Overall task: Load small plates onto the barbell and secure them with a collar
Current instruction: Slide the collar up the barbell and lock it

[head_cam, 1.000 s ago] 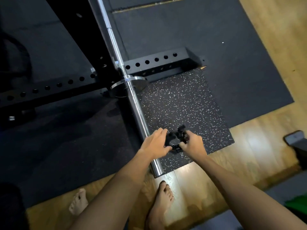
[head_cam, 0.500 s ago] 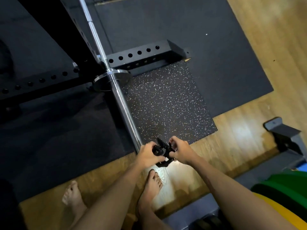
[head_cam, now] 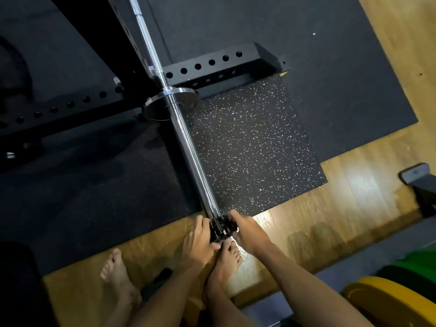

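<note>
A chrome barbell sleeve runs from the rack down toward me, bare of plates, with its flange at the rack end. A black collar sits at the sleeve's near tip. My left hand grips the collar's left side and my right hand grips its right side. The sleeve's end is hidden behind the collar and my fingers, so I cannot tell whether the collar is around it.
A black perforated rack frame crosses behind the bar. A speckled rubber mat lies under the sleeve on dark flooring. Yellow and green plates lie at lower right. A grey stand foot is at the right. My bare feet stand below the collar.
Both hands carried the collar from beside the sleeve to its near tip, where it now lines up with the bar end. The camera view shifted slightly.
</note>
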